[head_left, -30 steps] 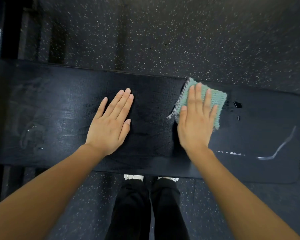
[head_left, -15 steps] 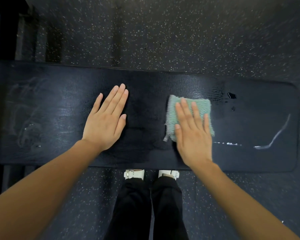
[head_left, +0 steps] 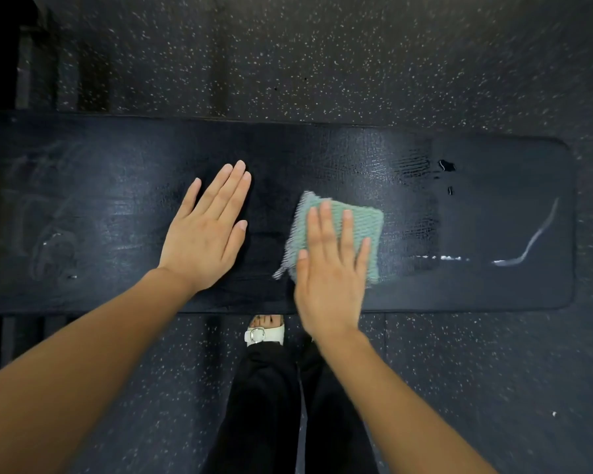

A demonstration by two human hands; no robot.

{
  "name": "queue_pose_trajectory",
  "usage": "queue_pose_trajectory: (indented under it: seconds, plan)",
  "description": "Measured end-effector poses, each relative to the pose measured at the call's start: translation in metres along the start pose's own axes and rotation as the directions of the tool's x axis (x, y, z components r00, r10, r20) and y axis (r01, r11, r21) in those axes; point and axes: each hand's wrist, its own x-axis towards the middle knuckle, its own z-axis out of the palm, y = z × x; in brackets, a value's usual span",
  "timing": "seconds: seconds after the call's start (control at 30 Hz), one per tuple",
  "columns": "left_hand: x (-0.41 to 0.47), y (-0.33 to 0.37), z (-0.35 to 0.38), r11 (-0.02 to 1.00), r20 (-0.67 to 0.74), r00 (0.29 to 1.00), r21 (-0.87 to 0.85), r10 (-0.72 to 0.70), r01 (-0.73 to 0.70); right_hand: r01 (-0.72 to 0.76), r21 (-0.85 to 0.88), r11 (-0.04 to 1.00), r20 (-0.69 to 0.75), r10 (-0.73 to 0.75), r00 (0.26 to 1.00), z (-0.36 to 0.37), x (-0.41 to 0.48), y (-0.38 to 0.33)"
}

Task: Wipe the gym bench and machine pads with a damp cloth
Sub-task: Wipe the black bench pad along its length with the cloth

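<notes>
A long black padded gym bench point(head_left: 486, 227) runs across the head view from left to right. A folded green cloth point(head_left: 363, 220) with a grey fringed edge lies on its middle. My right hand point(head_left: 329, 268) presses flat on the cloth with straight fingers, covering its near half. My left hand point(head_left: 206, 234) rests flat on the bare pad to the left of the cloth, fingers straight and together. Wet streaks and droplets point(head_left: 445, 165) shine on the pad to the right of the cloth.
White smears point(head_left: 528, 248) mark the bench's right end, and faint marks point(head_left: 52, 241) show at its left. Dark speckled rubber floor point(head_left: 322, 63) lies all around. My black trouser legs and a white sandal point(head_left: 264, 333) stand below the bench's near edge.
My right hand has drawn the cloth from the pad's far edge toward the near edge and slightly left, leaving a wet trail. My left hand has stayed flat on the pad.
</notes>
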Motion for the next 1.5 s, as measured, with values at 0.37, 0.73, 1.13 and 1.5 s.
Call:
queue_pose_trajectory:
  seconds: [0.37,0.73,1.13,1.5]
  plan:
    - [0.0,0.0,0.0,1.0,-0.012,1.0,-0.024,-0.002,0.002,0.187,-0.047,0.981,0.044,-0.185,0.982,-0.004,-0.011,0.026]
    - [0.001,-0.001,0.001,1.0,-0.02,1.0,-0.006,0.005,-0.005,-0.186,0.056,0.981,-0.025,0.188,0.982,-0.009,-0.01,0.043]
    - [0.001,-0.001,0.001,1.0,-0.022,1.0,0.004,0.01,-0.01,0.168,-0.014,0.986,0.078,-0.166,0.983,0.012,-0.039,-0.033]
    - [0.0,-0.001,0.001,1.0,-0.008,1.0,0.011,0.011,-0.011,0.047,-0.029,0.998,0.038,-0.046,0.998,-0.006,-0.042,0.049]
